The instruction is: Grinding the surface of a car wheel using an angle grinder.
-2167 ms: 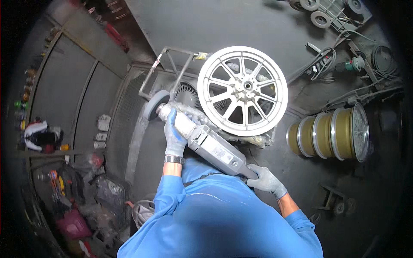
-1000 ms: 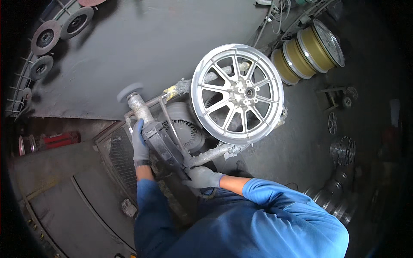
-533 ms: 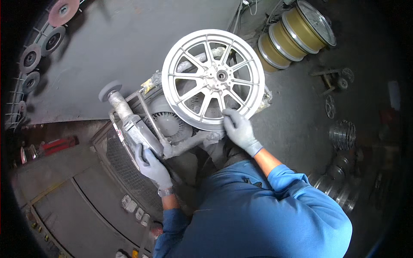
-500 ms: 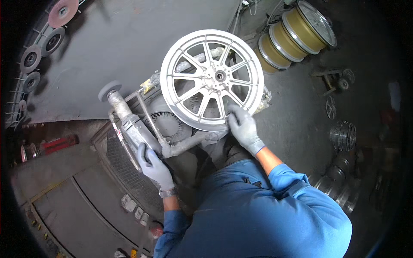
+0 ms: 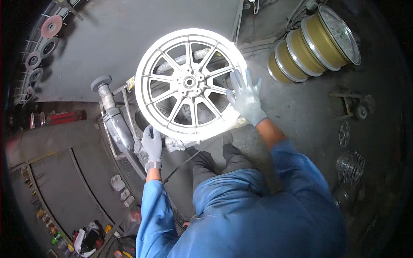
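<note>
The right hand (image 5: 246,98), gloved in grey, lies flat with fingers spread wide against the right rim of the white spoked alloy wheel (image 5: 189,84), closed on nothing, only pressing the rim. The left hand (image 5: 152,144), also gloved, rests at the wheel's lower left edge with fingers curled loosely at the rim; whether it actually clamps the rim or just touches it cannot be told. The wheel lies face up on a metal stand (image 5: 129,107), which it mostly hides. Left of the wheel a grey angle grinder (image 5: 112,116) lies along the stand, its disc end pointing away from the person. Beyond the wheel's upper right, well apart, three gold-coloured rims (image 5: 309,43) stand in a row on the floor. Grinding discs (image 5: 51,26) hang far to the wheel's upper left. Bare dark floor (image 5: 309,112) opens right of the wheel
</note>
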`<state>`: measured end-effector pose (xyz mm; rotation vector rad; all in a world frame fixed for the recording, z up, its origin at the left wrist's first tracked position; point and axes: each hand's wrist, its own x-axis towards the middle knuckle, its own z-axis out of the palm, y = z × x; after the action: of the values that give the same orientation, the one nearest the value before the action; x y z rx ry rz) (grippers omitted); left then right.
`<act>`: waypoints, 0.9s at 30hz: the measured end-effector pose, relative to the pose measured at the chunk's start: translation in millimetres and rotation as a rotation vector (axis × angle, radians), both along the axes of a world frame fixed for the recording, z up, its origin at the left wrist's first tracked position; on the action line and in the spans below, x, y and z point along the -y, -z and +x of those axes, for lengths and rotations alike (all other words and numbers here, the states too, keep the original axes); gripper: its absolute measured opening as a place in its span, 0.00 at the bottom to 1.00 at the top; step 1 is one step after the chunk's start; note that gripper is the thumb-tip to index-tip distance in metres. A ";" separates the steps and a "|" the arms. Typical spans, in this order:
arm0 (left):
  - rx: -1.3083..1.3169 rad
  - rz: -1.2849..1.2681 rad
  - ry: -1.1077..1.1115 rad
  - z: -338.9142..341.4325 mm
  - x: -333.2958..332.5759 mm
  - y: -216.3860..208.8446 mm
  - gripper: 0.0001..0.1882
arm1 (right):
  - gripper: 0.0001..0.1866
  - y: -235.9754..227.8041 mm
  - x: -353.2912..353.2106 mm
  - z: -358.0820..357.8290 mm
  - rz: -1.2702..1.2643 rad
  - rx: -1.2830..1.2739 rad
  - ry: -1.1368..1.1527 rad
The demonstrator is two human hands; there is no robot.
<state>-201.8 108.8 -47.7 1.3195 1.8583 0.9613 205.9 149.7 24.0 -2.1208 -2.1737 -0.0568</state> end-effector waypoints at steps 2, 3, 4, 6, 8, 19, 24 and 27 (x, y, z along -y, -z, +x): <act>-0.180 -0.055 0.048 17.5 0.4 -0.2 0.14 | 0.36 4.8 -16.5 19.1 0.015 0.042 -0.034; -0.351 -0.110 0.101 23.8 0.4 -0.7 0.16 | 0.36 6.8 -21.7 26.1 0.033 0.092 -0.063; -0.358 -0.135 0.063 25.5 -3.1 0.6 0.18 | 0.36 1.6 -26.5 28.3 -0.016 0.107 -0.064; -0.392 -0.176 0.027 23.7 -3.7 0.1 0.18 | 0.36 3.0 -31.6 27.3 -0.028 0.104 -0.093; -0.417 -0.217 0.006 33.4 -5.9 -7.4 0.18 | 0.36 8.5 -32.7 25.9 -0.045 0.110 -0.106; -0.516 -0.283 -0.065 51.4 -11.2 -28.2 0.18 | 0.37 15.5 -28.3 -46.2 -0.034 -0.162 -0.157; -0.505 -0.289 -0.075 56.9 -11.7 -34.6 0.17 | 0.35 12.0 -27.9 -49.9 0.003 -0.699 -0.213; -0.483 -0.280 -0.088 55.4 -10.1 -29.0 0.17 | 0.36 15.9 -28.5 -48.8 -0.026 -0.960 -0.232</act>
<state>-146.4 119.0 -18.7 1.3848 2.3270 0.4154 157.1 178.2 8.1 -1.3961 -1.7536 0.8207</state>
